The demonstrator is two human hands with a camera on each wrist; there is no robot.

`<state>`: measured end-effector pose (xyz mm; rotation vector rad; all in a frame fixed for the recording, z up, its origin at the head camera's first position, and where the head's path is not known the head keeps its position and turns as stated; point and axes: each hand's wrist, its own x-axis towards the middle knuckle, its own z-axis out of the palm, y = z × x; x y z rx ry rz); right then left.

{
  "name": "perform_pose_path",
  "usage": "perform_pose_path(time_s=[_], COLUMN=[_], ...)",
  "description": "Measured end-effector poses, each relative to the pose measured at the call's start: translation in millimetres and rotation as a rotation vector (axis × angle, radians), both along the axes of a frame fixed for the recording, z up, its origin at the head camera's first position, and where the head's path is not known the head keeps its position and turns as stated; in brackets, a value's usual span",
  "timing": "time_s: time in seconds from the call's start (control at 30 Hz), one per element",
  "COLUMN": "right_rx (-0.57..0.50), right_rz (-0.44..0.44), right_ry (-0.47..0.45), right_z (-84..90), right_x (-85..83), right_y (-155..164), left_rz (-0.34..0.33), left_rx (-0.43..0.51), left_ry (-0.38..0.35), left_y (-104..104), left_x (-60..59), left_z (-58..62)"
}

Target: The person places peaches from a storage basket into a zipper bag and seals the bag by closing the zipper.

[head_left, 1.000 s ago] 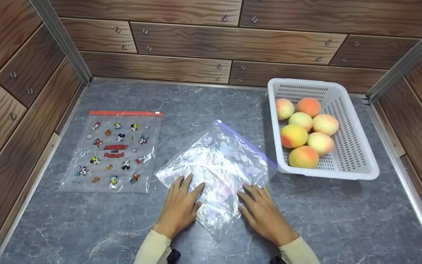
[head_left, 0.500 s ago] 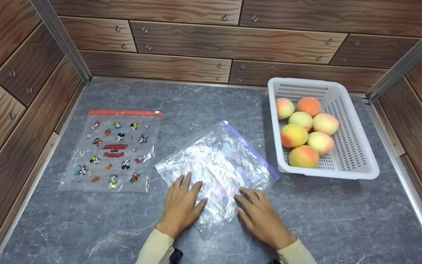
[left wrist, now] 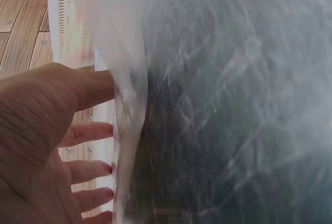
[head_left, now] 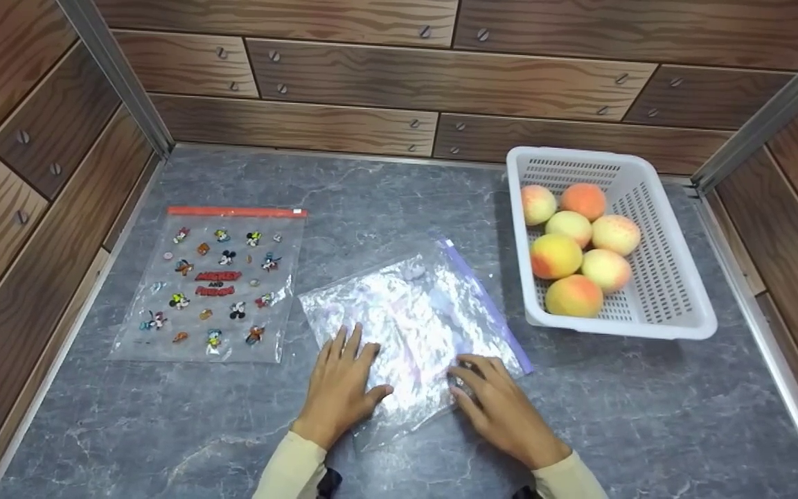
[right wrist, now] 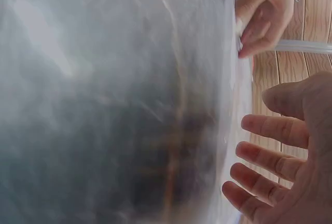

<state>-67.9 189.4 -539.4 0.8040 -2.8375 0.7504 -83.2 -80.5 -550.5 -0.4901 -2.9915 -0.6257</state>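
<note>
The clear plastic bag (head_left: 416, 333) lies flat on the grey marbled counter (head_left: 648, 409), turned at an angle, near the front edge and between the printed bag and the basket. A purple zip strip (head_left: 485, 305) runs along its right side, the side toward the basket. The film is crinkled and throws back a lot of glare, so it looks very thin, nearly weightless and limp. It would likely slide on the smooth counter and cling to itself, and a fingernail could stretch or tear it. The stiffest part appears to be the zip strip, so a pinch at that edge or at a corner should give the surest hold; the slack middle would only bunch up.

The left hand (head_left: 340, 388) rests on the near left part of the bag, fingers straight and spread, palm down, pressing the film to the counter. The left wrist view shows the film (left wrist: 124, 79) lifting in a fold just past those fingertips (left wrist: 98, 130). The right hand (head_left: 499, 405) sits on the near right corner, its fingers a little bent on the film (right wrist: 231, 130); whether they pinch it or only press it, I cannot tell.

To the left, just beside the bag but apart from it, lies a flat printed bag (head_left: 215, 284) with cartoon figures and a red zip strip. To the right, a white slotted basket (head_left: 669, 277) holds six peaches (head_left: 575, 242). Wood-pattern walls (head_left: 371, 69) close in the counter.
</note>
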Motion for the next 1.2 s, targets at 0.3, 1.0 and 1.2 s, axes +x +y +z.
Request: perform_pose_path(time_s=[0.3,1.0,1.2], right_rx=[0.066,0.106,0.085], right_rz=[0.017,0.034,0.044], right_ry=[-0.069,0.041,0.031], right_z=[-3.0,-8.2,-6.6], right_x=[3.1,21.5,23.9], right_y=[1.1,-20.3,-25.0], left_rz=[-0.049,-0.190,-0.195], left_rx=[0.025,-0.064,-0.079], left_ry=[-0.070,0.042,0.048], left_y=[-10.3,26.9,26.1], left_x=[2.1,9.5,10.5], left_z=[5.9,15.4,9.6])
